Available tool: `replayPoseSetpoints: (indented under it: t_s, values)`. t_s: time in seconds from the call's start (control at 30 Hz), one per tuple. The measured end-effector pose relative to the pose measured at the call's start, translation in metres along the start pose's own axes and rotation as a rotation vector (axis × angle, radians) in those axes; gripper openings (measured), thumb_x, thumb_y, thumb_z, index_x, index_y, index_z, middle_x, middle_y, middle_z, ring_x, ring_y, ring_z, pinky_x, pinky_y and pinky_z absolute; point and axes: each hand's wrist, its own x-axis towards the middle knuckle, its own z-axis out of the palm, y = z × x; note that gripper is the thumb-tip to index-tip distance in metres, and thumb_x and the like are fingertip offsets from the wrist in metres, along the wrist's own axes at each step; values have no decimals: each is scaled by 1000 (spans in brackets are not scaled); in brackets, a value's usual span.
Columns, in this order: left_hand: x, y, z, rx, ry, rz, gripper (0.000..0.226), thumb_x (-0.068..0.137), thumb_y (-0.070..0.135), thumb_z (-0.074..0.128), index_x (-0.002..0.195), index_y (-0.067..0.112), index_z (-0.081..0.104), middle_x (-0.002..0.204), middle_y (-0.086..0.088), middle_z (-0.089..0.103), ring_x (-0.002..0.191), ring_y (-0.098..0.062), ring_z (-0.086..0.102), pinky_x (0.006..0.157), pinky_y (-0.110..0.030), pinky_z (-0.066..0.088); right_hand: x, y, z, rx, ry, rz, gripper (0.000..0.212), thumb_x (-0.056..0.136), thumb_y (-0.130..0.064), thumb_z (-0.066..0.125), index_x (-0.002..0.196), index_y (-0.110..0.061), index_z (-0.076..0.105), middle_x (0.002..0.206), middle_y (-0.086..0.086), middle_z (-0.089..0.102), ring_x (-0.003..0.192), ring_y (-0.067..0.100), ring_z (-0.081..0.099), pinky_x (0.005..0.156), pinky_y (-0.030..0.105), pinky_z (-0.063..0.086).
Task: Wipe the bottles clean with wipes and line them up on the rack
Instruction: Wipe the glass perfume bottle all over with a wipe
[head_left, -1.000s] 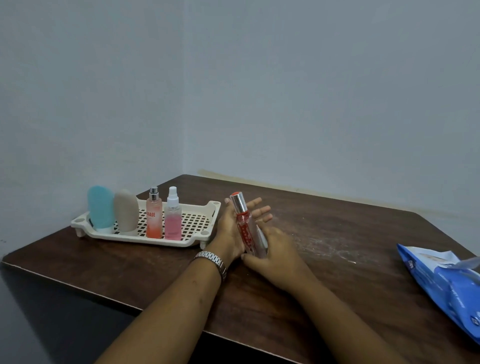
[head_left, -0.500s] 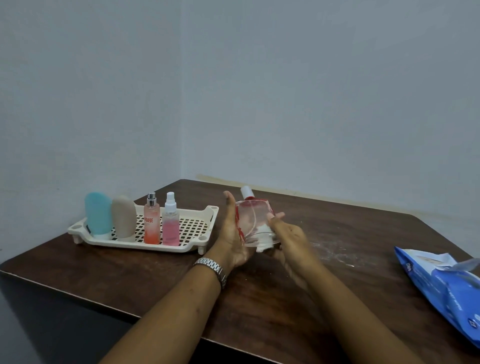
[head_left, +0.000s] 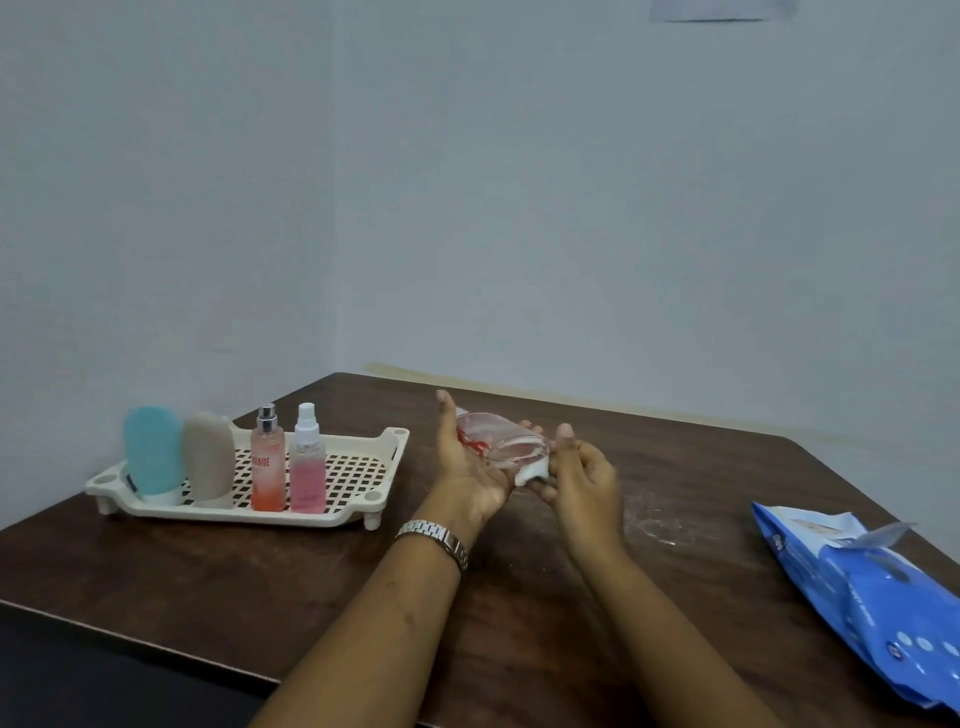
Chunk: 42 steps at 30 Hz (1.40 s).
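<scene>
Nearest the camera, two bare forearms reach forward over the dark bench (head_left: 208, 571). A metal wristwatch (head_left: 434, 535) sits on the left wrist. At the near right edge lies the blue wipes pack (head_left: 857, 587) w/ its flap lifted. It is well apart from the hands, prob. left there so a fresh sheet is in easy reach.

In the middle, the left hand (head_left: 467, 467) is turned palm up, thumb raised and fingers mostly straight. It carries the clear bottle (head_left: 501, 447) w/ red print, which lies on its side across the palm, above the bench and not yet on the rack. This part is blurred, so I cannot tell which end has the cap. The right hand (head_left: 582, 478) has its fingers curled and pinches a white wipe (head_left: 532, 470) against the bottle end nearest to it. I judge the palm works as a support so the other hand can rub w/o the bottle slipping, i.e. the wiping step is in hand.

Further back on the left stands the cream rack (head_left: 395, 434). Four bottles are upright in a row from its left end, each just beside the next: blue tube (head_left: 152, 452), beige tube (head_left: 208, 457), orange spray bottle (head_left: 267, 462), pink spray bottle (head_left: 307, 462). The row ends at the pink one, so the next place is prob. to its right. Behind is a plain pale wall (head_left: 571, 234).
</scene>
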Motion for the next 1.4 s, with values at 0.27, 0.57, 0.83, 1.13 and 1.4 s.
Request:
replayPoseSetpoints:
  t_s: [0.27, 0.57, 0.83, 1.13, 1.4]
  values:
    - [14, 2, -17, -159, 178, 111, 94, 79, 76, 47, 135, 2, 40, 113, -30, 61, 85, -38, 66, 48, -37, 58, 7, 7, -6, -126, 58, -252, 23, 83, -11, 69, 104, -19, 69, 102, -1, 68, 88, 6, 64, 81, 22, 54]
    - [28, -6, -20, -177, 197, 92, 106, 69, 77, 59, 143, 7, 32, 117, -30, 61, 80, -37, 69, 47, -33, 54, -11, 8, 5, -293, -127, -544, 21, 78, 1, 71, 88, -18, 70, 92, -2, 67, 88, -2, 62, 72, 5, 46]
    - [16, -7, -15, -85, 144, 117, 89, 82, 71, 48, 136, 1, 39, 108, -27, 61, 74, -31, 71, 44, -29, 54, 2, 8, -6, -367, -33, -556, 12, 76, -1, 74, 80, -12, 71, 84, 2, 68, 79, -5, 61, 66, 2, 44]
    - [19, -5, -17, -86, 171, 78, 72, 86, 66, 51, 108, -3, 51, 94, -29, 64, 85, -39, 65, 89, -51, 52, -12, 9, 3, -445, -203, -724, 19, 75, 3, 72, 80, -16, 70, 86, -7, 65, 84, 3, 63, 70, 15, 53]
    - [13, -8, -14, -29, 94, 125, 75, 87, 67, 46, 136, 9, 41, 113, -26, 61, 82, -33, 67, 55, -38, 58, 4, 5, -10, -368, 69, -503, 13, 80, -5, 71, 82, -17, 68, 86, -3, 64, 77, -8, 58, 64, 3, 44]
